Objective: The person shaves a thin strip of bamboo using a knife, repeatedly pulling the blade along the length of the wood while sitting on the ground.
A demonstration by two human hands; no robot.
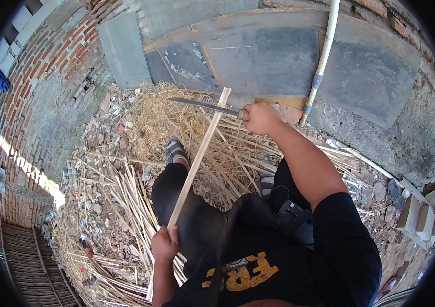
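My left hand (165,244) is closed around the near end of a long, pale bamboo strip (196,165). The strip slants up and away, past my knee, toward the far side. My right hand (262,118) grips the wooden handle of a long knife (197,104), its blade pointing left. Near the strip's far end the blade crosses it; whether it has cut in, I cannot tell. Beneath them lies a heap of straw-coloured shavings (158,110).
Many cut bamboo strips (134,194) lie on the rubble at left. Grey boards (263,56) lean on the far wall beside a white pipe (325,56). A brick wall (38,92) stands left, a woven bamboo panel (23,261) lower left. A small stool (422,220) is at right.
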